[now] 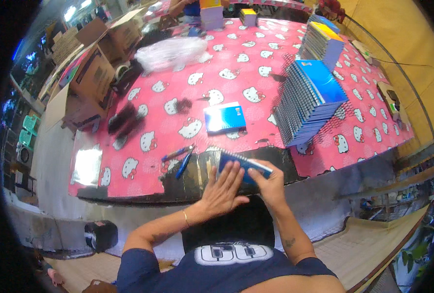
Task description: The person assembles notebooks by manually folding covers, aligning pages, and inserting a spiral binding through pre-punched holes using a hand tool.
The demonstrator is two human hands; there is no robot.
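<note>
The left hand [223,190] lies flat with fingers spread, hiding most of a blue spiral notebook [246,168] that the right hand [270,181] grips. Open cardboard boxes [87,73] stand at the table's left; their contents are too blurred to tell.

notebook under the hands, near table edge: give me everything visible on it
The blue notebook is a spiral-bound book with a dark-to-light blue cover; its wire coil runs along the far edge. It lies closed and roughly flat, slightly skewed, on the worn black patch at the near edge of the pink patterned table. The left hand presses flat on its cover with fingers spread, hiding much of it. The right hand grips its right end. The cover looks like glossy card. Pages cannot be seen.
</note>
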